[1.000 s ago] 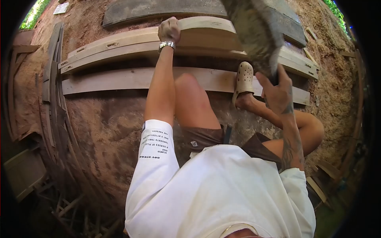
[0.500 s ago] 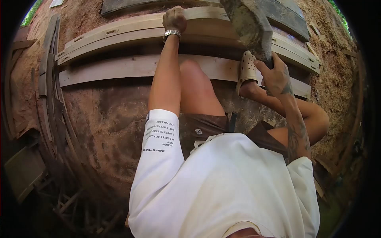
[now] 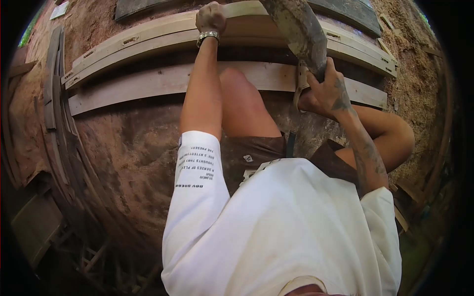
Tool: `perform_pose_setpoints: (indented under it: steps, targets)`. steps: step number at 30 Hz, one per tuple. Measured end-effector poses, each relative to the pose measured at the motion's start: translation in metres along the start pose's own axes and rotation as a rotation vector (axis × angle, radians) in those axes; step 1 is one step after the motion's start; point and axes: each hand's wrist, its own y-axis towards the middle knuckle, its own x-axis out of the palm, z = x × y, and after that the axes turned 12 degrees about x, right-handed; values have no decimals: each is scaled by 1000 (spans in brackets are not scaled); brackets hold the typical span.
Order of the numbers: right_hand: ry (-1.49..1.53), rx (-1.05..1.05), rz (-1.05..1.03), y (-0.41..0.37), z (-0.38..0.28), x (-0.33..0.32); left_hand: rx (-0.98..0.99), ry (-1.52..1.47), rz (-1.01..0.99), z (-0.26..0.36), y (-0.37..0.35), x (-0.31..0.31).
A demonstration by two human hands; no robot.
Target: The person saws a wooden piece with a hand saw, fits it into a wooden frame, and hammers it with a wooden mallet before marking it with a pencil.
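Note:
At the top, my left hand (image 3: 211,18), wearing a metal watch, is closed on a pale wooden board (image 3: 247,24) lying crosswise. My right hand (image 3: 328,91) is wrapped round the dark handle of a broad-bladed tool (image 3: 301,39). The tool's wide grey-brown, stained blade points up and away, over the boards; its far end leaves the frame. Long pale timbers with cut slots (image 3: 131,41) extend to both sides. Nearer me lies another pale plank (image 3: 133,91), passing behind my left arm and my bent leg.
My shoe (image 3: 302,79) is near the plank, partly behind my right hand. Weathered grey boards (image 3: 52,81) are stacked at left. Dark panels (image 3: 340,15) lie at the far side. Wood shavings cover the ground (image 3: 414,64) at right, and scrap wood fills the lower left.
The view has shifted slightly. My right hand and the tool appear further left and a little lower, now covering more of the shoe. My left hand keeps its hold on the board.

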Motion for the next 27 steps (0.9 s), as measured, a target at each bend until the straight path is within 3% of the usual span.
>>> perform_pose_setpoints:
  steps: [1, 2, 4, 5, 9, 10, 12, 13, 16, 19, 20, 22, 25, 27]
  targets:
    - [17, -5, -29, 2, -6, -7, 72, 71, 29, -11, 2, 7]
    - [32, -27, -55, 6, -23, -21, -230, -93, 6, 13, 11, -7]
    - [90, 38, -99, -20, -38, -42, -169, -30, -4, 5, 6, 3]
    - [131, 65, -93, -25, -46, -54, -303, -114, -38, 22, 11, -13]
    - [275, -24, 167, -34, -50, -78, 100, 153, 60, -9, 1, 13]
    - [311, 24, 210, -37, -57, -81, 155, 196, 86, -14, 2, 18]
    - [367, -80, 293, -28, -43, -67, 264, 276, 132, -15, 2, 24]
    - [396, -134, 334, -21, -33, -55, 254, 239, 121, -13, 1, 22]
    - [42, -91, 297, -4, 10, -6, 86, 169, 15, -5, 2, 9]
    - [-34, 37, 65, 1, 6, -7, 8, -65, 80, -19, -9, 9]
    - [47, 65, 30, 13, -9, -16, 225, 134, 161, -22, -12, 9]
    - [207, 214, -68, -11, -30, -37, -1, -75, 98, -26, -8, 13]
    - [302, 175, 42, -13, -40, -47, 199, 116, 244, -31, -10, 18]
    - [342, 86, 150, -21, -51, -55, 220, 142, 219, -34, -14, 17]
